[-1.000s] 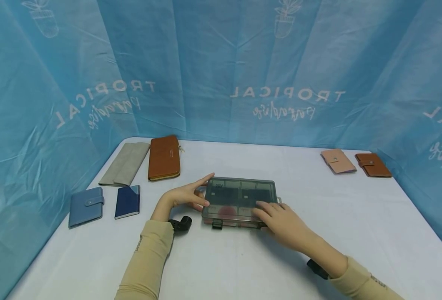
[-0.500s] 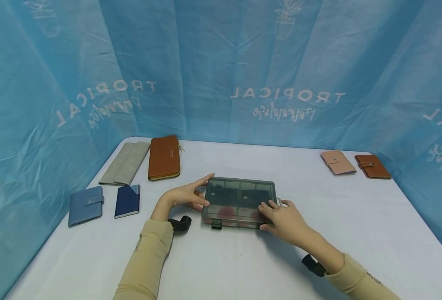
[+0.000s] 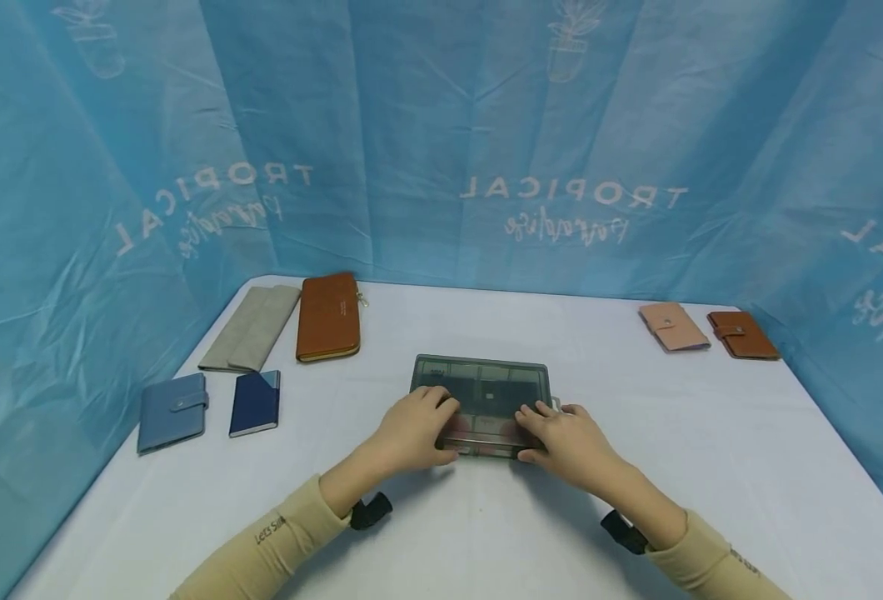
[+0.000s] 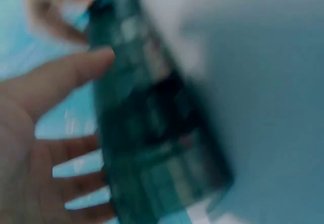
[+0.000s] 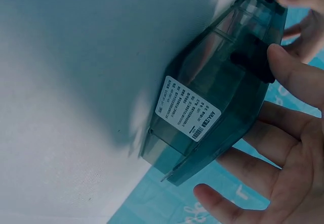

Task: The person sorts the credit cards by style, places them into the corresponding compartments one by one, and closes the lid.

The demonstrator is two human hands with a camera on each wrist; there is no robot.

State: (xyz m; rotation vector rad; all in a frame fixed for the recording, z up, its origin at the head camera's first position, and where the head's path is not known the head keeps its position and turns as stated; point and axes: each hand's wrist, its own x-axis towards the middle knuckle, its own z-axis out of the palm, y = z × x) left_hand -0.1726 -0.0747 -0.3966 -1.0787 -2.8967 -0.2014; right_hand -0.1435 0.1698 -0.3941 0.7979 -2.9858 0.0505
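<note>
A dark translucent plastic storage box [image 3: 490, 379] lies on the white table, with reddish contents showing through its near part. My left hand [image 3: 411, 429] grips its near left corner, fingers over the lid and thumb at the front edge. At the near right corner my right hand [image 3: 572, 446] has its fingertips on the lid. The right wrist view shows that thumb against a black latch [image 5: 255, 59] on the front wall, beside a white printed label [image 5: 188, 108]. In the blurred left wrist view, the storage box [image 4: 136, 112] runs past the left thumb and fingers.
A grey wallet [image 3: 250, 325], a brown zip wallet [image 3: 329, 317], a blue wallet [image 3: 173, 412] and a navy card holder [image 3: 255, 404] lie at left. A pink wallet [image 3: 674, 325] and a small brown wallet [image 3: 744, 333] lie at far right. Blue curtain [image 3: 426, 150] surrounds the table.
My left hand has left the box's left side and come round to its near left corner. My right hand slid slightly right along the front edge. The box stays put.
</note>
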